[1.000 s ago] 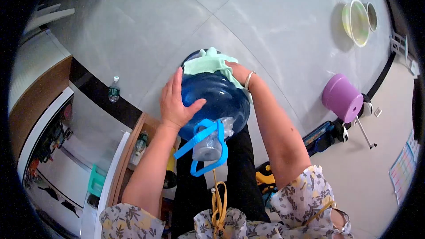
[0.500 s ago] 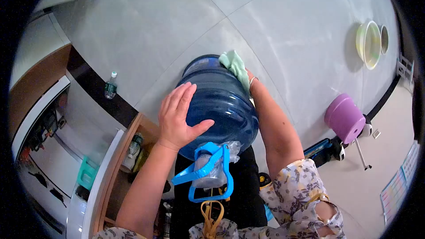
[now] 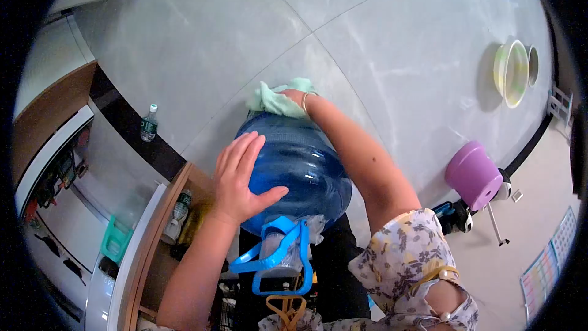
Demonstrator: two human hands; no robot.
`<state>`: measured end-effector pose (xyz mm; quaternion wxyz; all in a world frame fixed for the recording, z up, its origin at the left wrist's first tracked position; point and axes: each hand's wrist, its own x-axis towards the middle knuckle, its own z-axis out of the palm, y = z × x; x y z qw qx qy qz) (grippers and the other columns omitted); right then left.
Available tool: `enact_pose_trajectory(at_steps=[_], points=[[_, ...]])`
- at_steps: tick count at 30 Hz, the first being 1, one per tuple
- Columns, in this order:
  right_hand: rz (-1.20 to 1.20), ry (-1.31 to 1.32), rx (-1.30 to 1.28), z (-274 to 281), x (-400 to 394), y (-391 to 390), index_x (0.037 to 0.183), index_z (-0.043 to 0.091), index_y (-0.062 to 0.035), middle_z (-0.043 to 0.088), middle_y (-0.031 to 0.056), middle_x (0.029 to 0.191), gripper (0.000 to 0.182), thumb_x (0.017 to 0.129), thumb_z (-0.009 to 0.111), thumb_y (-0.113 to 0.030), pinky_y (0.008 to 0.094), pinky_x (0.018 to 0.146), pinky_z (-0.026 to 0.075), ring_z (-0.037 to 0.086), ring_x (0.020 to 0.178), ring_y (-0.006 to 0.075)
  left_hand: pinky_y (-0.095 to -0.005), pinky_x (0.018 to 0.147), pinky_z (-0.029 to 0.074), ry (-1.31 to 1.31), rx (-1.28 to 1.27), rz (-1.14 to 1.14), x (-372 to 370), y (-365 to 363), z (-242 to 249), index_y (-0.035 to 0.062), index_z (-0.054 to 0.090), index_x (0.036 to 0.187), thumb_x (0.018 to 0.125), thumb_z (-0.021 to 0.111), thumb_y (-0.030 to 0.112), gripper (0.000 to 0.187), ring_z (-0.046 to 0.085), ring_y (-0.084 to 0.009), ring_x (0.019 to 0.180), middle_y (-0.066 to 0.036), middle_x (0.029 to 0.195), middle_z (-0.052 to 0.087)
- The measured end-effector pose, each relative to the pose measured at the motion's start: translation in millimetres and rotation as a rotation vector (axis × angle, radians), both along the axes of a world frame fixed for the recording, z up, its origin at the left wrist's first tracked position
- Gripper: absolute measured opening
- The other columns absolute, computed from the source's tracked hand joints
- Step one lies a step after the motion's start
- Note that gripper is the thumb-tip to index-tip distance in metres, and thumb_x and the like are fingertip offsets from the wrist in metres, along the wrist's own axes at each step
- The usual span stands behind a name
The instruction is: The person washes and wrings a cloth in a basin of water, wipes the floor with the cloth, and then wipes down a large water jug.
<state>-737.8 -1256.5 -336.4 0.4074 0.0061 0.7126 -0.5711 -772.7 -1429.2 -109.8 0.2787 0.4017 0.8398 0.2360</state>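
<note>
A large blue water jug (image 3: 303,162) lies tilted against my legs, its neck toward me and its base away. Around the neck sits a blue plastic carrying handle (image 3: 285,286), with crumpled clear plastic (image 3: 316,228) beside it. My left hand (image 3: 239,178) rests on the jug's left side, fingers stretched out and thumb apart, holding nothing. At the far end, my right hand (image 3: 295,95) presses a pale green cloth (image 3: 274,102) over the base. The cloth partly hides its fingers.
A small water bottle (image 3: 149,124) stands on the floor at the left, near an open cabinet (image 3: 160,257) with bottles inside. To the right are a purple stool (image 3: 471,175) and a yellow-green basin (image 3: 512,73). A teal container (image 3: 116,239) sits at the lower left.
My right hand has moved the cloth from the jug's right side leftward across its far end. My left hand stays on the jug. The view has shifted slightly.
</note>
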Motion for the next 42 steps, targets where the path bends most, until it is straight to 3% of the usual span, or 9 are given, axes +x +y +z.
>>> enact_pose_trajectory(at_steps=[4, 12, 26, 30, 32, 33, 35, 36, 42], points=[[-0.378, -0.502, -0.166, -20.0, 17.4, 11.3, 0.13, 0.051, -0.0119, 0.056, 0.0054, 0.122, 0.047, 0.09, 0.055, -0.035, 0.0308, 0.096, 0.04, 0.053, 0.106, 0.0151, -0.044, 0.096, 0.039, -0.018, 0.008, -0.009, -1.1, -2.3, -1.6, 0.0039, 0.049, 0.127, 0.068, 0.072, 0.052, 0.08, 0.049, -0.034, 0.116, -0.016, 0.128, 0.05], [-0.888, -0.246, -0.431, -60.5, 90.6, 9.1, 0.137, 0.042, -0.0117, 0.047, 0.0038, 0.133, 0.056, 0.09, 0.055, -0.038, 0.0317, 0.1, 0.037, 0.046, 0.116, 0.0145, -0.0441, 0.097, 0.039, -0.004, 0.0, -0.039, -2.1, -4.3, -2.9, 0.0029, 0.048, 0.128, 0.068, 0.072, 0.053, 0.081, 0.05, -0.0351, 0.115, -0.017, 0.128, 0.05], [-1.07, 0.009, -0.291, 60.1, 151.1, -9.8, 0.128, 0.05, -0.0066, 0.055, 0.009, 0.126, 0.052, 0.085, 0.062, -0.033, 0.0324, 0.101, 0.037, 0.052, 0.112, 0.0212, -0.0436, 0.101, 0.037, -0.029, -0.053, -0.069, 7.1, -2.4, 1.7, 0.0124, 0.05, 0.131, 0.065, 0.072, 0.038, 0.074, 0.046, -0.0344, 0.121, -0.016, 0.134, 0.046], [-1.204, -0.218, -0.583, 127.0, 143.5, 6.5, 0.124, 0.055, -0.0069, 0.059, 0.0074, 0.121, 0.045, 0.083, 0.066, -0.023, 0.0326, 0.097, 0.041, 0.055, 0.108, 0.018, -0.0444, 0.094, 0.041, 0.018, 0.014, -0.04, 8.1, -1.1, 2.1, 0.0167, 0.054, 0.127, 0.071, 0.069, 0.048, 0.066, 0.05, -0.0347, 0.113, -0.012, 0.129, 0.05], [-0.964, -0.033, -0.235, 149.2, 146.8, 7.8, 0.12, 0.057, -0.007, 0.062, 0.0055, 0.114, 0.038, 0.086, 0.062, -0.023, 0.033, 0.092, 0.045, 0.058, 0.102, 0.0193, -0.044, 0.094, 0.041, 0.013, 0.012, -0.033, 10.0, -4.3, 3.3, 0.0175, 0.054, 0.128, 0.071, 0.068, 0.048, 0.066, 0.05, -0.0344, 0.113, -0.012, 0.128, 0.05], [-0.716, -0.01, 0.065, 165.3, 143.2, 9.6, 0.12, 0.056, -0.0068, 0.062, 0.0064, 0.115, 0.038, 0.084, 0.065, -0.018, 0.031, 0.086, 0.047, 0.056, 0.103, 0.0118, -0.0438, 0.094, 0.041, 0.012, -0.002, -0.027, 10.6, -4.3, 3.5, 0.0183, 0.053, 0.128, 0.072, 0.068, 0.048, 0.065, 0.05, -0.0342, 0.112, -0.012, 0.128, 0.05], [-1.141, 0.014, -0.161, 171.7, 144.5, -18.3, 0.118, 0.056, -0.0064, 0.059, 0.0142, 0.116, 0.038, 0.083, 0.061, -0.021, 0.0366, 0.088, 0.046, 0.057, 0.102, 0.0265, -0.0433, 0.094, 0.042, 0.019, -0.007, -0.013, 12.0, -3.4, 3.9, 0.0199, 0.052, 0.129, 0.073, 0.067, 0.049, 0.065, 0.05, -0.0337, 0.112, -0.012, 0.127, 0.05], [-0.843, 0.28, 0.372, 188.6, 137.0, -15.8, 0.117, 0.056, -0.0058, 0.056, 0.0178, 0.118, 0.038, 0.083, 0.056, -0.021, 0.0391, 0.09, 0.044, 0.055, 0.105, 0.0339, -0.0433, 0.094, 0.042, 0.016, 0.0, -0.015, 12.6, -3.4, 5.0, 0.0199, 0.052, 0.129, 0.073, 0.067, 0.049, 0.065, 0.05, -0.0337, 0.112, -0.012, 0.127, 0.05], [-0.665, 0.575, 0.639, 225.5, 117.1, -23.3, 0.118, 0.057, -0.0068, 0.049, 0.0132, 0.128, 0.042, 0.08, 0.053, -0.025, 0.0402, 0.095, 0.039, 0.046, 0.116, 0.0343, -0.0428, 0.1, 0.038, -0.003, -0.03, -0.04, 13.5, -10.7, -3.2, 0.0142, 0.046, 0.133, 0.075, 0.064, 0.045, 0.068, 0.046, -0.0366, 0.12, -0.016, 0.133, 0.046]])
